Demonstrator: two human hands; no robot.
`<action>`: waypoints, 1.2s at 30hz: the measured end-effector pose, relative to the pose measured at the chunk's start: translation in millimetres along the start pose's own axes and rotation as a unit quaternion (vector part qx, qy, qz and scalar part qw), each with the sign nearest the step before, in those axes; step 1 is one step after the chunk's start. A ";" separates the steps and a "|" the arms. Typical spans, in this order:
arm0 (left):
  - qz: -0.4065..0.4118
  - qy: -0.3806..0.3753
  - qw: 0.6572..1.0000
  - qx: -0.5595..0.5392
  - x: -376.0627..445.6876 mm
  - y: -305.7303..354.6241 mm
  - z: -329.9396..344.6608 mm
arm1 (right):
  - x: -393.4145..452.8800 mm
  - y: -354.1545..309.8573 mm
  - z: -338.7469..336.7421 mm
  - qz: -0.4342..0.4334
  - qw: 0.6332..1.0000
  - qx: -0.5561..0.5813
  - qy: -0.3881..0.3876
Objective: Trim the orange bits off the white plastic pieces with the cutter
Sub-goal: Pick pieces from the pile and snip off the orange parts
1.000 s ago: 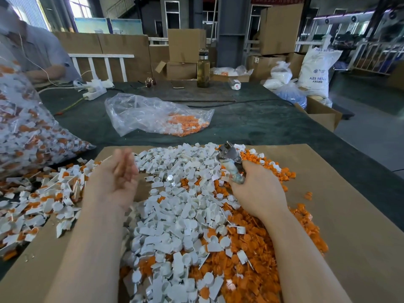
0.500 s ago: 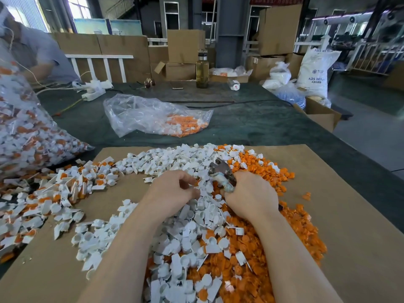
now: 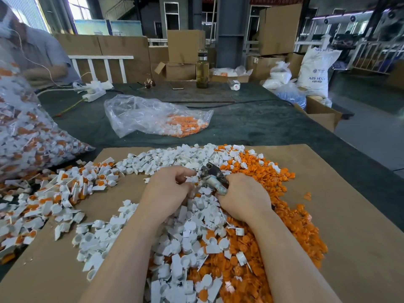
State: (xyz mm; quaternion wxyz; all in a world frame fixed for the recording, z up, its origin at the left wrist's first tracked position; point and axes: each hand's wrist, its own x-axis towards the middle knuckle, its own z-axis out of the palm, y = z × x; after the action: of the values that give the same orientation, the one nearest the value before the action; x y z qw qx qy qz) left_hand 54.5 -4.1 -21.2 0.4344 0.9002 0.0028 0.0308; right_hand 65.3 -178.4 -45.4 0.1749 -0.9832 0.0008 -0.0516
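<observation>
- Head view: right hand (image 3: 242, 196) grips the cutter (image 3: 213, 177) over the heap.
- Left hand (image 3: 168, 189) pinches a white piece (image 3: 189, 179) beside the cutter's blades.
- Orange bits (image 3: 284, 215) lie on the cardboard (image 3: 349, 215).

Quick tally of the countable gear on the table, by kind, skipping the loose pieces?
Cutter: 1
Clear bags of pieces: 2
Bottle: 1
Power strip: 1
Total: 5
</observation>
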 end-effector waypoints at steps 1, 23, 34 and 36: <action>-0.003 0.005 0.999 -0.033 -0.5 0.4 -0.3 | -0.4 -0.2 0.1 -0.001 1.000 -0.002 0.005; -0.112 0.010 0.901 -0.418 -1.8 11.7 -4.7 | -4.6 -8.0 -16.3 -0.023 0.956 0.277 0.092; -0.066 0.015 0.925 -0.374 -0.5 10.8 -3.7 | -8.9 -12.2 -19.2 -0.047 0.935 0.334 0.112; -0.050 0.031 0.935 -0.350 -1.0 11.8 -2.8 | -8.8 -13.2 -18.0 -0.049 0.934 0.335 0.111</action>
State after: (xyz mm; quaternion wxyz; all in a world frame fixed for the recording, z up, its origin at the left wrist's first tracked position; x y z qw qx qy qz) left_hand 53.1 -9.2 -10.3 0.7226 0.6885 0.0507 0.0359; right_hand 54.5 -172.0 -24.9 0.4898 -0.8546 -0.0451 -0.1666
